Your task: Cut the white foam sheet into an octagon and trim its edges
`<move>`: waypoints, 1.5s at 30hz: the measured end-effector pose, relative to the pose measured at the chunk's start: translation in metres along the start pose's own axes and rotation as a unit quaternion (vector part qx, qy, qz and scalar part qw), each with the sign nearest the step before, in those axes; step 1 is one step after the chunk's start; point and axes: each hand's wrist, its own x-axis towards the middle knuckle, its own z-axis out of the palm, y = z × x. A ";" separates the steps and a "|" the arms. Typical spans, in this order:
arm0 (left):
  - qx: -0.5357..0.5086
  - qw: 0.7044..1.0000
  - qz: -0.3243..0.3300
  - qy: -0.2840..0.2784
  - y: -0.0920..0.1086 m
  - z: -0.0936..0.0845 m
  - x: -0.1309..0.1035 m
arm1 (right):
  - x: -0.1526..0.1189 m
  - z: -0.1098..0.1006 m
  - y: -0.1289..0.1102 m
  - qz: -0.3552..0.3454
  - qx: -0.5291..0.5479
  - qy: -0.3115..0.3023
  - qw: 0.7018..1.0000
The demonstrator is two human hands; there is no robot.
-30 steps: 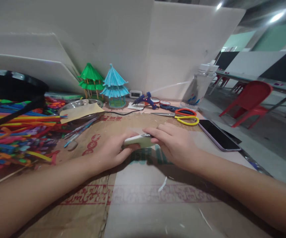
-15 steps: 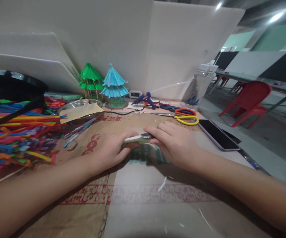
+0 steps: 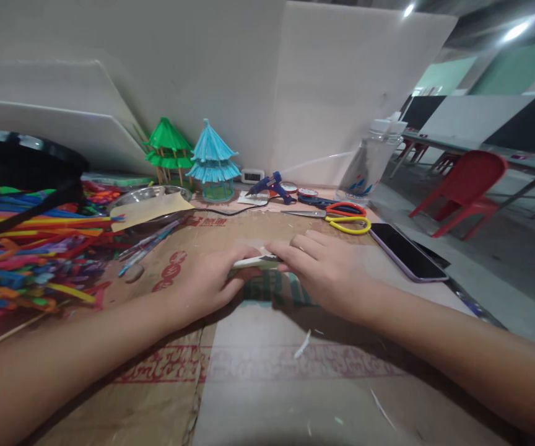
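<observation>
My left hand (image 3: 216, 275) is closed, thumb and fingers pinching a thin, flat white piece (image 3: 247, 263) held edge-on above the work surface. My right hand (image 3: 330, 266) is also closed, its fingertips pressed against the right end of that white piece. A small dark thing (image 3: 268, 258) shows at the right fingertips, mostly hidden by them, so its kind is unclear. Below the hands, white shavings (image 3: 303, 344) lie scattered on a translucent sheet (image 3: 249, 409) over printed cardboard (image 3: 156, 402).
Scissors (image 3: 348, 218), a blue glue gun (image 3: 272, 186) and a phone (image 3: 407, 253) lie beyond the hands. Green (image 3: 168, 148) and blue (image 3: 212, 164) model pavilions stand at the back. Colourful pipe cleaners (image 3: 30, 260) crowd the left, beside a metal bowl (image 3: 156, 195). A clear bottle (image 3: 369, 164) stands back right.
My right hand has shifted slightly left along the white piece, and the dark thing at its fingertips shows less. My left hand stays almost still.
</observation>
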 end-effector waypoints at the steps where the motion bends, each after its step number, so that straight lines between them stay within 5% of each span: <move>1: -0.007 1.000 0.002 0.001 0.000 0.000 0.000 | 0.000 0.000 0.000 0.004 0.010 0.003 1.000; 10: -0.089 0.994 -0.052 0.034 0.001 -0.005 0.007 | -0.002 -0.001 0.018 0.144 0.179 0.031 0.973; 32: -0.069 0.996 0.035 0.048 -0.007 -0.001 0.004 | -0.009 -0.003 0.007 0.042 0.103 -0.027 0.993; 45: -0.070 0.996 0.038 0.050 -0.008 0.000 0.004 | -0.007 -0.001 0.005 0.024 0.091 0.011 0.996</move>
